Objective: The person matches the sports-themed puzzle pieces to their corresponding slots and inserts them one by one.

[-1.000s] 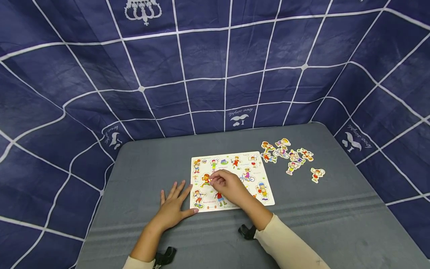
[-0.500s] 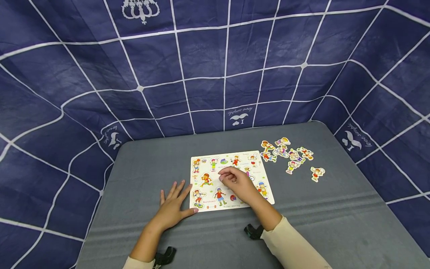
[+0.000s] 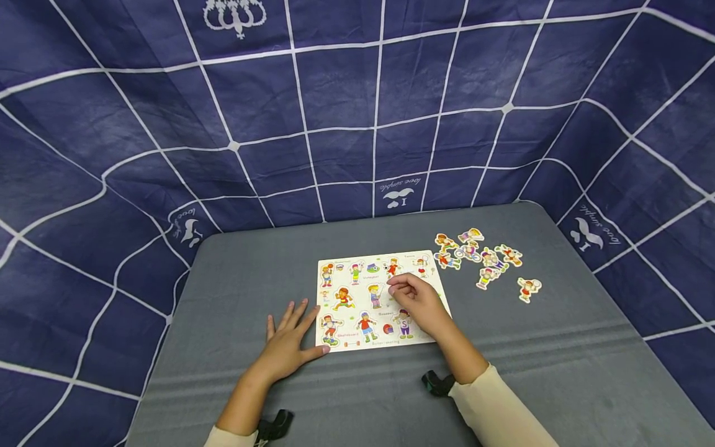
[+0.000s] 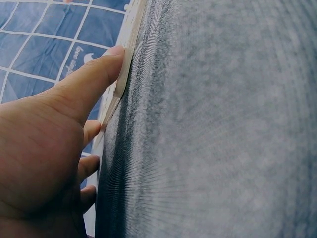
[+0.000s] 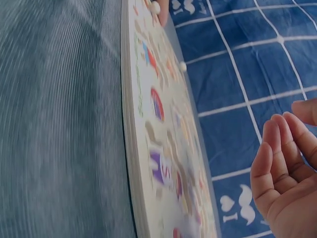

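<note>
A white puzzle board (image 3: 357, 316) printed with sports figures lies on the grey table. My left hand (image 3: 287, 344) rests with spread fingers at the board's left side; its thumb touches the edge of the board (image 4: 130, 59) in the left wrist view. Over the board's right half hovers my right hand (image 3: 419, 304), fingers loosely bent and holding nothing; the right wrist view also shows these fingers (image 5: 280, 163) without a thing between them. A runner figure (image 3: 343, 298) and a skateboarder figure (image 3: 330, 329) lie at the board's left. My right hand hides part of the board.
Several loose figure pieces lie in a group right of the board, among them a cyclist piece (image 3: 468, 251). A tennis player piece (image 3: 527, 289) lies apart from them, farther right. A blue checked curtain (image 3: 346, 155) surrounds the table's back and sides.
My right hand has moved right, away from the runner figure, and its fingers have loosened. The figures in the middle of the board have come into sight. My left hand has stayed still.
</note>
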Tool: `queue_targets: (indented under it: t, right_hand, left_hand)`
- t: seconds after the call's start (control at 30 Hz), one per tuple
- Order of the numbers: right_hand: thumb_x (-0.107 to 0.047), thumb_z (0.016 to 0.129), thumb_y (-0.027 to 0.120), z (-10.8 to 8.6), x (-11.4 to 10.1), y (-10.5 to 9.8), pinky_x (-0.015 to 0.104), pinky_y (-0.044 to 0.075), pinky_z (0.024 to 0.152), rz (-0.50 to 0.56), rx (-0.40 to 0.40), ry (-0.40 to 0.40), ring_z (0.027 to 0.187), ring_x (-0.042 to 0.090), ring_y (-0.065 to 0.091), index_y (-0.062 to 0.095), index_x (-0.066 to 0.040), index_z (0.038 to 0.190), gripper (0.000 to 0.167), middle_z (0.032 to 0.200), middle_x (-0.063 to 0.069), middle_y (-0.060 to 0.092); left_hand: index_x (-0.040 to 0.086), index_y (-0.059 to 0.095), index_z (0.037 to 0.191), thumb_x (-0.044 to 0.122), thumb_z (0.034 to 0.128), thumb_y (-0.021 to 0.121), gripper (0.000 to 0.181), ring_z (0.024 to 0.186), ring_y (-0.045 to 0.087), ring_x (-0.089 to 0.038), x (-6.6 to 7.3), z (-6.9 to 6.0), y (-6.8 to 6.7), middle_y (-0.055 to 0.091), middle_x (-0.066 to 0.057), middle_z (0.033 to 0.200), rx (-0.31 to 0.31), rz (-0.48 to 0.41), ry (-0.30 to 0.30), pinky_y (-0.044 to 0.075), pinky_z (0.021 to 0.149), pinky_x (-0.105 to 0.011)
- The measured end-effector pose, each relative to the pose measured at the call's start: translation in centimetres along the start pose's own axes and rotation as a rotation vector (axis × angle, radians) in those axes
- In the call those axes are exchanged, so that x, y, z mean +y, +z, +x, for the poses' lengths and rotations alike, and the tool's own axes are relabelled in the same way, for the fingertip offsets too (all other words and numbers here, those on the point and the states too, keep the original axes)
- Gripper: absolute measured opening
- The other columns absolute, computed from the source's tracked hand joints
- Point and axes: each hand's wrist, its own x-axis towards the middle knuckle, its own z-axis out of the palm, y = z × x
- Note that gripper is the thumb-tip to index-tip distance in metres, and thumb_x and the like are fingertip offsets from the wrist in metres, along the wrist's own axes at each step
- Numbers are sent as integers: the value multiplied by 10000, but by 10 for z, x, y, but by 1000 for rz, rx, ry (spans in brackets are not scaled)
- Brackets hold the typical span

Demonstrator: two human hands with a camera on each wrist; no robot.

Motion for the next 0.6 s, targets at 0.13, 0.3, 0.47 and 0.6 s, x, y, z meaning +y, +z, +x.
queue_targets:
  t: [0.13, 0.3, 0.47, 0.6]
  right_hand:
    - [-112, 973, 673, 0, 8, -10, 144, 502, 724, 40, 31, -16, 828, 48, 620, 696, 7, 1142, 208, 1011, 157, 698]
    - [1, 964, 626, -1, 14, -20, 129, 486, 717, 49, 65, -35, 816, 30, 617, 674, 64, 1146, 198, 1016, 250, 686]
    - [58, 960, 586, -2, 19, -30, 132, 486, 699, 52, 87, -21, 819, 117, 640, 644, 119, 1164, 220, 1040, 335, 662]
    - [16, 971, 606, -3, 25, -38, 142, 482, 679, 74, 107, -7, 798, 94, 623, 654, 85, 1169, 215, 1043, 294, 668]
  left_hand:
    - [281, 296, 1610, 678, 826, 699, 967, 1585, 49, -402, -1, 0, 1, 155, -83, 1709, -6, -3, -2, -67, 1155, -774]
    - [275, 309, 1607, 675, 822, 706, 966, 1583, 67, -407, -2, 0, 1, 177, -90, 1705, 11, -1, 5, -50, 1154, -779]
    - [272, 318, 1604, 680, 819, 705, 966, 1581, 76, -408, -2, 0, 2, 188, -93, 1703, 21, 7, 8, -37, 1152, -783]
    - [266, 314, 1606, 677, 822, 704, 968, 1583, 67, -407, -2, 1, 1, 178, -92, 1706, 10, 2, 3, -46, 1154, -779]
